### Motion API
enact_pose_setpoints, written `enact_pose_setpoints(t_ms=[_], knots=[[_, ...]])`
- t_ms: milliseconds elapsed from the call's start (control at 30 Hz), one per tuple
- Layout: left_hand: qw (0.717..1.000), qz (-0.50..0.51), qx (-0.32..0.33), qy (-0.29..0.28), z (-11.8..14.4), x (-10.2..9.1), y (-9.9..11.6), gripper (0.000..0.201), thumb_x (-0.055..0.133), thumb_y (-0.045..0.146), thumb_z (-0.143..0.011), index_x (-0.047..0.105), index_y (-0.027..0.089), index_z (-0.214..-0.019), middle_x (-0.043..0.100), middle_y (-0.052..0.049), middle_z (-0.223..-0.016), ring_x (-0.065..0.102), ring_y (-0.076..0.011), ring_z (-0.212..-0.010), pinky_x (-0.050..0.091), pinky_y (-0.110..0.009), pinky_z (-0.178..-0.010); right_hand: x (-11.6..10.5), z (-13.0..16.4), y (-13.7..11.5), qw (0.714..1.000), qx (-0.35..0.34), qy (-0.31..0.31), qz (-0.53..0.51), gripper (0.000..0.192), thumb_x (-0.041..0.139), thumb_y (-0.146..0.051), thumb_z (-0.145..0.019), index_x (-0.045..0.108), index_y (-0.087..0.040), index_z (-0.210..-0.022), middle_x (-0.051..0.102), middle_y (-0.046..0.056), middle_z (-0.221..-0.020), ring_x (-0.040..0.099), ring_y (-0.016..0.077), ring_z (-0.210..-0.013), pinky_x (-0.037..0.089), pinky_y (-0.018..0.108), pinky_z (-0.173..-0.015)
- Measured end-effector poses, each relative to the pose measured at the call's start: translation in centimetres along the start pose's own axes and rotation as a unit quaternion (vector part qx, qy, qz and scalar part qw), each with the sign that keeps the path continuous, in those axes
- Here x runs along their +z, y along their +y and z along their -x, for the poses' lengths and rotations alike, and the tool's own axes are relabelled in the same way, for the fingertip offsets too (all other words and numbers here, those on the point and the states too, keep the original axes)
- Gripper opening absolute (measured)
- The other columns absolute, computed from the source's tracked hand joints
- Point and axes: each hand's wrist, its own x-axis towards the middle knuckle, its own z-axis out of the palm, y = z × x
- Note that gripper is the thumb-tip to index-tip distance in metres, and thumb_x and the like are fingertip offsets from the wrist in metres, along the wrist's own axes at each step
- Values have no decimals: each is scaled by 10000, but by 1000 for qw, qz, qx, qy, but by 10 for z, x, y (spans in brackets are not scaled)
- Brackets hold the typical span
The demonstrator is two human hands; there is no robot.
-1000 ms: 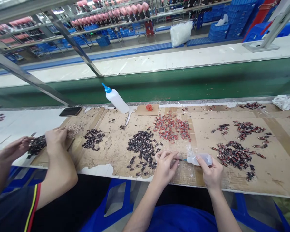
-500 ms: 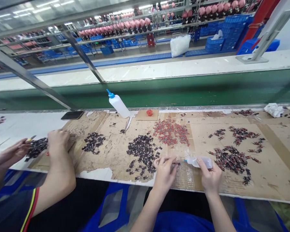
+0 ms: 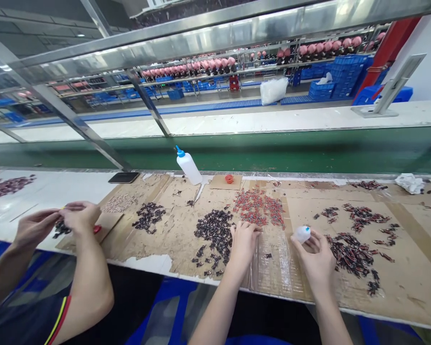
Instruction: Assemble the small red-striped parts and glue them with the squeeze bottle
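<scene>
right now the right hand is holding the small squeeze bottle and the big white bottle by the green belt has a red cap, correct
Not quite. In the head view the big white bottle has a blue cap, not red. The right hand does hold the small squeeze bottle.

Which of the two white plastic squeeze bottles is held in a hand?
The small one, in the right hand: small white squeeze bottle. The taller blue-capped bottle stands untouched near the green belt.

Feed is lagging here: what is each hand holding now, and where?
Right hand holds the small squeeze bottle around its body. Left hand rests on the dark parts pile; its grip is hidden.
</scene>
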Motion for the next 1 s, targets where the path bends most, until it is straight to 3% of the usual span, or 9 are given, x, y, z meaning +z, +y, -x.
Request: enact_pose_setpoints(t_ms=[67, 167, 233, 333, 433, 500, 767, 933, 1000], knots=[[1000, -12, -4, -4, -3, 5, 2, 160, 539, 164, -899, 682, 225, -862, 694, -52, -954, 528, -248, -979, 327, -428, -854, -3, 4, -2, 1000, -21, -1, 12, 637, 841, -436, -536, 606, -192, -1075, 710, 90, -946, 666, 240, -799, 539, 443, -776], [1000, -21, -18, -3, -5, 9, 4, 174, 517, 142, -906, 669, 209, -853, 682, -69, -959, 521, -252, -977, 318, -428, -847, -10, 21, -9, 989, -102, 64, 82, 812, 866, -443, -495, 576, -174, -1204, 664, 145, -1111, 622, 249, -880, 521, 412, -781], [1000, -8, -15, -4, -1, 8, 7, 177, 509, 129, -909, 659, 202, -851, 680, -69, -963, 522, -249, -985, 314, -418, -842, -13, 37, -14, 987, -116, 67, 87, 712, 837, -448, -564, 610, -149, -1169, 672, 146, -1061, 604, 214, -792, 518, 380, -733], [999, 36, 37, 6, 13, 4, 12, 184, 495, 119, -920, 647, 211, -871, 679, -39, -955, 531, -219, -971, 309, -390, -842, -7, 56, -17, 999, -15, -46, -4, 463, 793, -463, -636, 690, -160, -971, 705, 75, -802, 600, 165, -620, 535, 323, -613], [993, 81, 85, 25, 33, 2, 16, 199, 488, 103, -924, 642, 216, -868, 682, -6, -906, 551, -184, -931, 306, -361, -849, 4, 61, -18, 983, 94, -123, -103, 437, 803, -491, -602, 717, -158, -871, 720, 74, -748, 661, 190, -651, 573, 320, -622], [990, 94, 103, 36, 42, 1, 17, 199, 493, 101, -924, 643, 217, -863, 684, 4, -886, 563, -173, -919, 309, -346, -843, 10, 60, -18, 971, 128, -146, -140, 411, 810, -504, -576, 729, -161, -787, 733, 80, -750, 690, 211, -699, 592, 336, -683], [986, 99, 133, 31, 45, 8, 11, 205, 505, 101, -913, 667, 221, -872, 688, -17, -868, 577, -187, -910, 332, -368, -843, 13, 56, -22, 962, 175, -148, -149, 426, 833, -521, -492, 756, -172, -722, 756, 89, -752, 722, 249, -726, 608, 381, -736], [988, 146, 60, 3, 52, 14, 6, 237, 653, 135, -815, 680, 246, -1024, 693, -58, -1012, 578, -262, -1016, 380, -475, -924, 6, 46, -15, 973, 153, -124, -124, 434, 802, -547, -533, 756, -166, -736, 763, 105, -789, 728, 275, -767, 608, 382, -748], [983, 182, 11, 0, 57, 11, 5, 191, 666, 178, -812, 702, 275, -973, 682, -57, -1021, 571, -278, -1067, 410, -495, -953, 4, 45, -7, 974, 156, -116, -120, 443, 804, -552, -524, 757, -165, -734, 763, 107, -793, 728, 293, -775, 613, 372, -717]])
